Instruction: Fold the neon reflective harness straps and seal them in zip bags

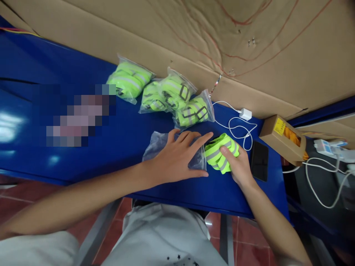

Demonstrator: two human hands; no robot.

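My right hand [237, 160] grips a folded bundle of neon yellow-green reflective strap [219, 155] with grey stripes, thumb on top. Over a clear plastic bag [155, 144] lying flat on the blue table, my left hand [183, 153] is spread, its fingers apart. The tips of its forefinger and thumb reach toward the bag's opening, close to the strap bundle. Part of the bag is hidden under that hand; whether the palm presses on it I cannot tell.
Several bagged reflective strap bundles [129, 79] lie along the cardboard wall [155, 40]. To the right are a white charger [245, 113] with its cable, a black phone [259, 161] and an open cardboard box [285, 138]. A blurred-out patch covers the table's left part.
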